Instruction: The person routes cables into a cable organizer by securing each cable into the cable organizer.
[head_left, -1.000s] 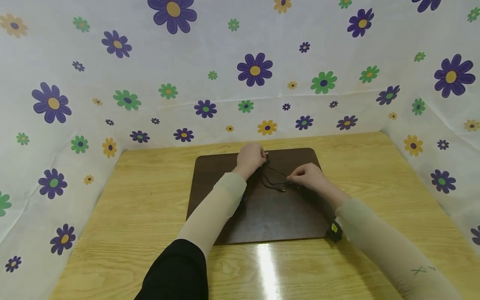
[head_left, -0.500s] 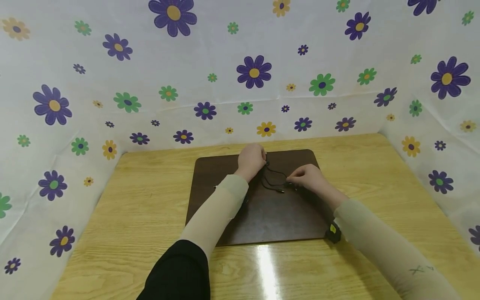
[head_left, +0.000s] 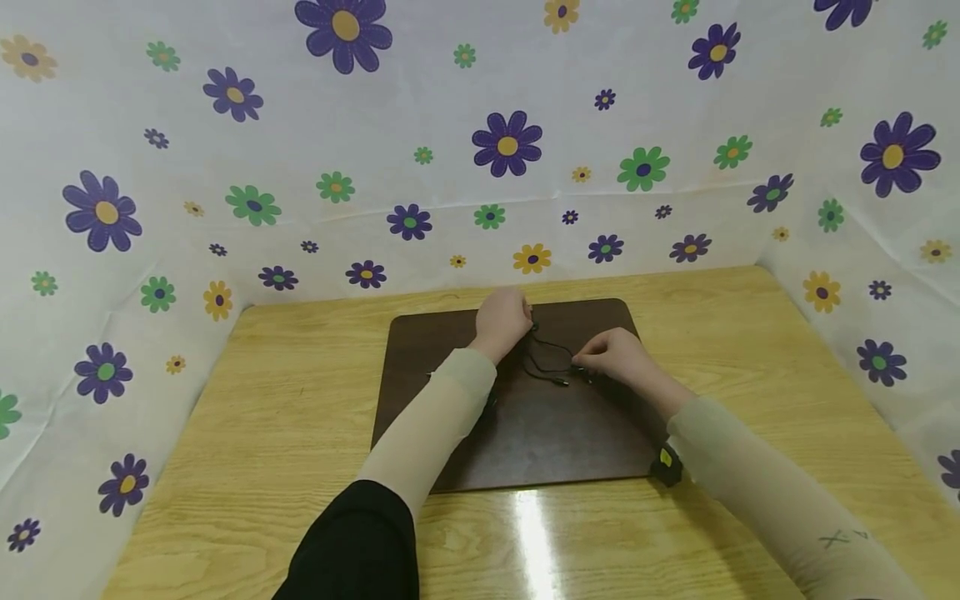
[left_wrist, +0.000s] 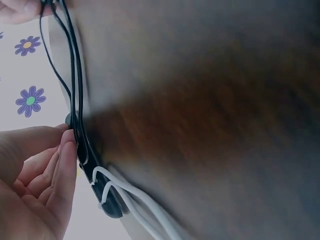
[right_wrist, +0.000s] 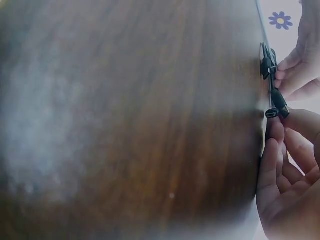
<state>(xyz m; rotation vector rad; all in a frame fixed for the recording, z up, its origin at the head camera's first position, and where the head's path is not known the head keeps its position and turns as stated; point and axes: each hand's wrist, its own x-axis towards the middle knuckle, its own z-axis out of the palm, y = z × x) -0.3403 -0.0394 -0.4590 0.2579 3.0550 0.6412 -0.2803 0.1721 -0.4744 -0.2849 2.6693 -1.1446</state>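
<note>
My left hand (head_left: 501, 321) is over the far middle of a dark brown board (head_left: 555, 442). In the left wrist view its thumb and fingertips pinch a black cable (left_wrist: 73, 100) at a black slotted cable clip strip (left_wrist: 112, 206). White cables (left_wrist: 145, 197) sit in the strip's lower slots. Farther right, my right hand (head_left: 617, 352) pinches the black cables by their ends. Two black plugs (right_wrist: 279, 101) stick out above its fingertips in the right wrist view. One loose plug (head_left: 559, 382) lies on the board between the hands. Fingers partly hide the pinched cable.
Beneath the board is a light wooden table (head_left: 300, 433). A white cloth with printed flowers (head_left: 420, 108) encloses the back and sides. A black wrist device (head_left: 665, 464) with a yellow-green mark hangs under the right forearm.
Both hands stay almost where they were with the same cables. The head view has shifted slightly, and the left hand's fingertips have moved a little at the cable.
</note>
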